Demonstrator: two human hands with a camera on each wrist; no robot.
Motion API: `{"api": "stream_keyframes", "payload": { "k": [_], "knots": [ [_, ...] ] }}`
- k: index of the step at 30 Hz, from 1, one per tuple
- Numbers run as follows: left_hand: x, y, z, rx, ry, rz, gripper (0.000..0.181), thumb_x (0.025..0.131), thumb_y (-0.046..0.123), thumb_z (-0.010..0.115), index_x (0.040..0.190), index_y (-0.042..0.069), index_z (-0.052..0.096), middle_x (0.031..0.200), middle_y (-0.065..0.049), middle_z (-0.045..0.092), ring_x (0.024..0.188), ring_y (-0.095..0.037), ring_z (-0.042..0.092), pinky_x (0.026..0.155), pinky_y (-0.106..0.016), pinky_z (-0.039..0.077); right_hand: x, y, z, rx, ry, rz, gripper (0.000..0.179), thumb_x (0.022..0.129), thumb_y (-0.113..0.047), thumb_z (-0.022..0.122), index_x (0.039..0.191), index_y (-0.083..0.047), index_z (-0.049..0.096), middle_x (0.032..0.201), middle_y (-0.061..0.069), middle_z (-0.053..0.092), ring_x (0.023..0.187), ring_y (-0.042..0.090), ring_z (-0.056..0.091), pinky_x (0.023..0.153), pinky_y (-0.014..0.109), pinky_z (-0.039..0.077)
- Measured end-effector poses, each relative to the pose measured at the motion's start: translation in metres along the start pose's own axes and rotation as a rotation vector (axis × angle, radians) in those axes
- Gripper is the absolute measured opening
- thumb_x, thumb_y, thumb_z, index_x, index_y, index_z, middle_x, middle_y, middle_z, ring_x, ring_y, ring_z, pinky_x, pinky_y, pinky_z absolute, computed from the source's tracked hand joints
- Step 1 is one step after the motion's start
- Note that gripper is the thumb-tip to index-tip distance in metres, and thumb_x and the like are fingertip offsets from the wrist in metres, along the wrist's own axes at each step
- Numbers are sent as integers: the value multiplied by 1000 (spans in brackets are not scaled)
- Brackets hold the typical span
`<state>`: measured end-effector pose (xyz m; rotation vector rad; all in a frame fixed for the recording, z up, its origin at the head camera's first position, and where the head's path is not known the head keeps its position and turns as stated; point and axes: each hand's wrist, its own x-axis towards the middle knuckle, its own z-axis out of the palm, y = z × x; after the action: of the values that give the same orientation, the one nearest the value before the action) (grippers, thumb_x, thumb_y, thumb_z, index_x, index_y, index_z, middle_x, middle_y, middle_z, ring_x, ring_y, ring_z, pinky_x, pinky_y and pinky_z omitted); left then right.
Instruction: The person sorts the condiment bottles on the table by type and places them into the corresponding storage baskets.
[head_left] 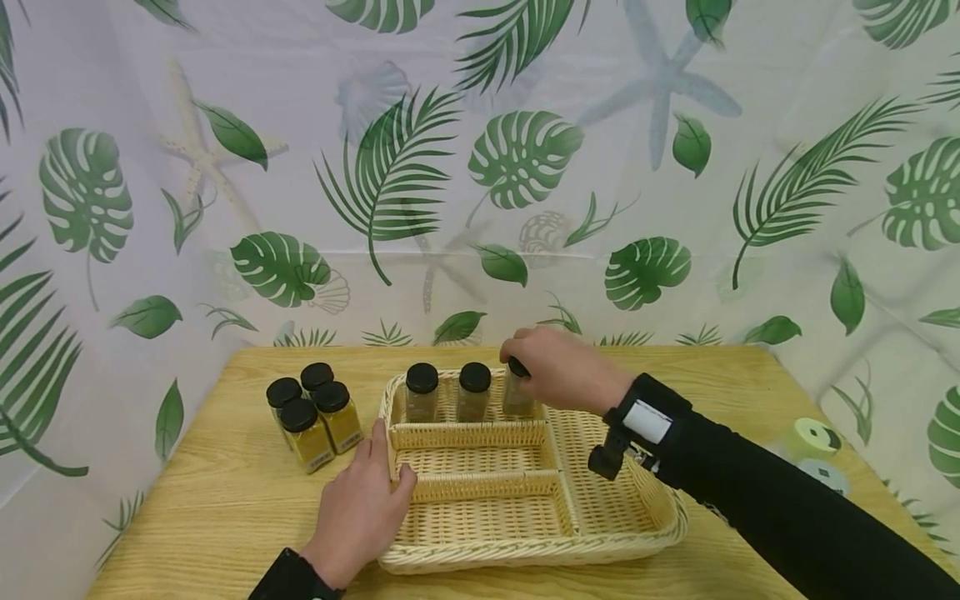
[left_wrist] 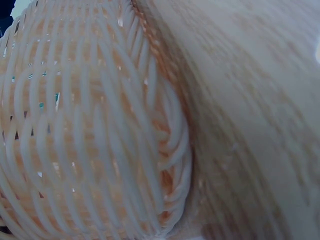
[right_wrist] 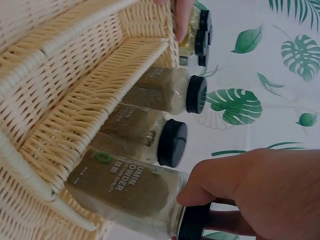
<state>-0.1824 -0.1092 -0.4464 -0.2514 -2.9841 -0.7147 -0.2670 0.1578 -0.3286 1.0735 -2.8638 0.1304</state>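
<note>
My right hand (head_left: 558, 367) pinches the black cap of a cumin powder jar (right_wrist: 130, 192) at the right end of the wicker basket's back compartment. Two more jars of brownish powder, a left one (head_left: 422, 396) and a middle one (head_left: 473, 396), stand upright in that same compartment. The basket (head_left: 525, 548) has three compartments on its left and a long one on its right. My left hand (head_left: 362, 504) rests on the basket's left rim, fingers pointing away and thumb over the edge. In the left wrist view only the woven side (left_wrist: 85, 125) and the table show.
Several black-capped jars of yellow powder (head_left: 311, 437) stand grouped on the wooden table (head_left: 195, 500), left of the basket. At the table's right edge lie a pale green roll (head_left: 816, 437) and a clear round item (head_left: 823, 475). A leaf-print cloth (head_left: 525, 250) hangs behind.
</note>
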Motion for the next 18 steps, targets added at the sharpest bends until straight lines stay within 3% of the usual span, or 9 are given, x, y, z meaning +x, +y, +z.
{"api": "stream_keyframes", "payload": {
  "k": [8,18],
  "knots": [
    [0,0,0,-6,-4,1,72,94,39,43,148,-5,22,129,-27,50,74,-28,61,50,-40,47,4,2,20,20,-30,-18,17,78,2,66,93,-4,65,77,5,52,61,16,37,55,30,27],
    [1,0,1,-4,-4,-1,73,95,40,42,148,-5,21,131,-27,49,75,-28,61,50,-40,47,5,6,32,18,-52,-12,21,80,3,65,99,-4,66,86,9,61,62,17,42,56,31,31]
  ]
}}
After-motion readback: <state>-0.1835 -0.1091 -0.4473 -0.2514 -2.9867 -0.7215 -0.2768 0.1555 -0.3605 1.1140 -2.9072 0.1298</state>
